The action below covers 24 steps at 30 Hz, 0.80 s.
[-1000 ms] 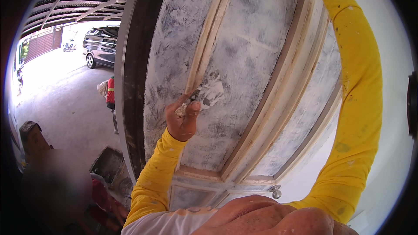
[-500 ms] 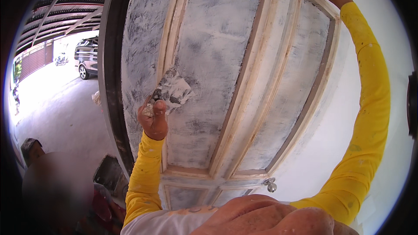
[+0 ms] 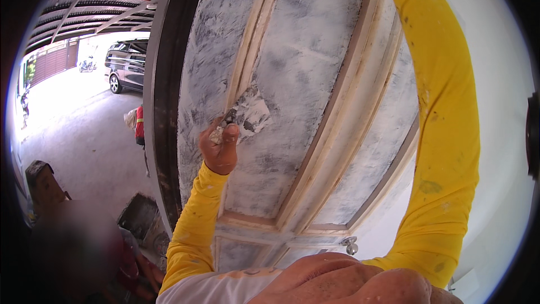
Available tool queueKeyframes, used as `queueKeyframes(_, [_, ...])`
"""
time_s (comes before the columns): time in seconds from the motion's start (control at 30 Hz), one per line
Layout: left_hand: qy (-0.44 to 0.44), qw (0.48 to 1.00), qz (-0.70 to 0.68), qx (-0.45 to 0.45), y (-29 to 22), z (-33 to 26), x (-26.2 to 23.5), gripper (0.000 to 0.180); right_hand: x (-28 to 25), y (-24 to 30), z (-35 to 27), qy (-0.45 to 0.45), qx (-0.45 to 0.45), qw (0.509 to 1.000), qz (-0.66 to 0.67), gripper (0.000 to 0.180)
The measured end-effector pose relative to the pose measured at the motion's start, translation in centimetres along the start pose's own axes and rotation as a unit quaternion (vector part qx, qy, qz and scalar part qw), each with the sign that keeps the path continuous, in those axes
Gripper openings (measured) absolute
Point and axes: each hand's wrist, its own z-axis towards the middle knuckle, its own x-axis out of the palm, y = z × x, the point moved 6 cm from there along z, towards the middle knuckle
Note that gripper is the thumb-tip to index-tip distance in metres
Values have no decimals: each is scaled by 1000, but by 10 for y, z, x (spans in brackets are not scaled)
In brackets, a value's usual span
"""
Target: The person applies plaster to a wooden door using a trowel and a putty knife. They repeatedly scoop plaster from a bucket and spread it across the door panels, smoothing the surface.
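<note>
Left hand (image 3: 220, 149) raised against the panelled door (image 3: 315, 79), sleeve yellow, forearm coming up from 6 o'clock. Fingers curled tight round the handle of a putty knife (image 3: 244, 117); thumb lies straight up along the grip. Blade points to 1 o'clock from the fist and lies flat on the door's surface, its face caked with pale filler. It sits on the tall centre panel, just beside the raised moulding strip (image 3: 247, 50) that runs up toward 12 o'clock.

Door is smeared grey-white all over, bare wood showing on the mouldings. A round metal knob (image 3: 350, 244) sits low on the door, at about 5 o'clock from the knife, well apart from it.

Right arm (image 3: 444, 135) in yellow sleeve arcs up along the door's right side to 12 o'clock; the hand itself is beyond the frame edge, so cannot tell how its fingers stand.

At 9 to 10 o'clock, a dark door frame (image 3: 163, 90), then an open driveway with a parked dark car (image 3: 126, 67) under a corrugated roof (image 3: 101, 0).
</note>
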Motion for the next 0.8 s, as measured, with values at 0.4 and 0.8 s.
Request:
queueKeyframes(0.4, [16,997,-53,-61,-18,4,-1,57,0,-14,-96,130,-98,977,-139,67])
queueKeyframes(0.8, [-52,998,-24,-35,-27,10,-7,56,-21,-73,-239,171,-110,963,-179,67])
